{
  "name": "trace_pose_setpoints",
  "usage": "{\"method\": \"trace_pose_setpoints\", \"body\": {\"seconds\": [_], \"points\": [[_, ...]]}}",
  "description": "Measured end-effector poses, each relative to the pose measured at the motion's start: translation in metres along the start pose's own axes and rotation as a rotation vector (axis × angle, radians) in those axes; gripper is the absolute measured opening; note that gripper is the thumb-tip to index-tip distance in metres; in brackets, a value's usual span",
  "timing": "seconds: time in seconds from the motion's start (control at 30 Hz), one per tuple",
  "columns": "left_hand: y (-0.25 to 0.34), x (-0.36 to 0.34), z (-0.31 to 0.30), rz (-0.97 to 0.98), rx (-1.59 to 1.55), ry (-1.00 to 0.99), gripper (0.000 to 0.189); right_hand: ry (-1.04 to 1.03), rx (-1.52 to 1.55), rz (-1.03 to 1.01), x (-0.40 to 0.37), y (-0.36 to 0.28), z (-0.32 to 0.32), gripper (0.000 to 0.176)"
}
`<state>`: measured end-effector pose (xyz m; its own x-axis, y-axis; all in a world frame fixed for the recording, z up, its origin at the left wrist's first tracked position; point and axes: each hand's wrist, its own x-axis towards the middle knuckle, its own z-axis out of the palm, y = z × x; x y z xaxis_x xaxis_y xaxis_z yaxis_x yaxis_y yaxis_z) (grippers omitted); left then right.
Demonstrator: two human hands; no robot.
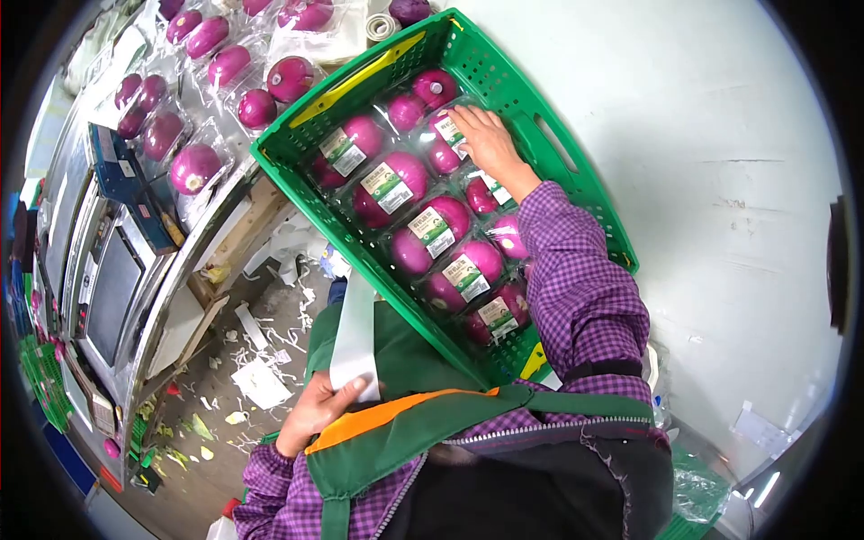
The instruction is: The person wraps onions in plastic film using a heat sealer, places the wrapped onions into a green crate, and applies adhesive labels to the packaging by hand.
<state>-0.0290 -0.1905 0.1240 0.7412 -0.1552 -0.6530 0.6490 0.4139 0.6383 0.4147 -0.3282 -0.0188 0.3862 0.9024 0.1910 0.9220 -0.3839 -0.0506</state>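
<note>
Packs (423, 229) in the crate (504, 81), upper centre: right hand (490, 144) lies open, flat on one; light pressure spares the film. Left hand (315, 409) pinches a white strip (355, 333).

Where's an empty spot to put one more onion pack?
The bare white tabletop right of the green plastic crate is free. Inside it, labelled wrapped purple onion packs crowd around the right hand.

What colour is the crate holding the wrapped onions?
Green crate, clearest in the head view.
</note>
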Motion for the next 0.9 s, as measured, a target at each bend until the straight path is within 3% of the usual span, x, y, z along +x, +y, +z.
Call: {"method": "trace_pose_setpoints", "body": {"seconds": [0.07, 0.17, 0.2, 0.23, 0.27, 0.3, 0.33, 0.4, 0.53, 0.6, 0.7, 0.73, 0.77, 0.83, 0.87, 0.9], "points": [[-0.01, 0.01, -0.004, 0.035, 0.013, 0.29, 0.033, 0.006, -0.006, 0.045, 0.003, -0.016, -0.008, 0.061], [0.004, 0.034, -0.003, 0.13, -0.261, 0.54, 0.038, -0.039, 0.671, 0.184, 0.009, -0.099, -0.063, 0.055], [0.008, 0.04, -0.005, 0.162, -0.348, 0.571, 0.038, -0.243, 1.045, 0.206, 0.006, -0.132, -0.091, 0.048], [0.001, 0.049, -0.013, 0.203, -0.422, 0.582, 0.038, -0.389, 1.347, 0.02, -0.002, -0.158, -0.093, 0.049], [0.006, 0.053, -0.014, 0.203, -0.423, 0.579, 0.038, -0.364, 1.306, -0.201, -0.007, -0.182, -0.104, 0.053], [0.011, 0.058, -0.014, 0.238, -0.471, 0.561, 0.038, -0.545, 1.332, -0.266, -0.008, -0.199, -0.123, 0.051], [0.014, 0.06, -0.015, 0.273, -0.518, 0.543, 0.038, -0.473, 1.288, -0.39, -0.013, -0.212, -0.118, 0.041], [0.014, 0.064, -0.022, 0.286, -0.507, 0.552, 0.038, -0.37, 1.205, -0.418, -0.017, -0.222, -0.11, 0.029], [0.019, 0.065, -0.03, 0.273, -0.622, 0.634, 0.038, -0.377, 1.161, -0.407, -0.011, -0.216, -0.116, 0.016], [0.012, 0.067, -0.049, 0.331, -0.67, 0.747, 0.041, -0.295, 1.526, -0.216, -0.005, -0.212, -0.116, 0.013], [0.011, 0.058, -0.09, 0.472, -0.74, 0.954, 0.047, -0.222, 1.732, 0.166, 0.029, -0.161, -0.113, 0.01], [0.021, 0.048, -0.092, 0.472, -0.735, 0.936, 0.049, -0.127, 1.722, 0.219, 0.046, -0.134, -0.095, 0.011], [0.029, 0.04, -0.092, 0.463, -0.733, 0.88, 0.048, -0.015, 1.307, 0.27, 0.065, -0.108, -0.092, 0.014], [0.038, 0.025, -0.089, 0.435, -0.742, 0.75, 0.042, -0.064, 1.21, 0.458, 0.095, -0.049, -0.044, 0.02], [0.021, 0.014, -0.1, 0.366, -0.81, 0.591, 0.041, -0.056, 0.881, 0.396, 0.107, -0.033, -0.04, 0.023], [0.021, 0.01, -0.093, 0.326, -0.78, 0.483, 0.043, -0.017, 0.74, 0.314, 0.117, -0.014, -0.019, 0.026]]}}
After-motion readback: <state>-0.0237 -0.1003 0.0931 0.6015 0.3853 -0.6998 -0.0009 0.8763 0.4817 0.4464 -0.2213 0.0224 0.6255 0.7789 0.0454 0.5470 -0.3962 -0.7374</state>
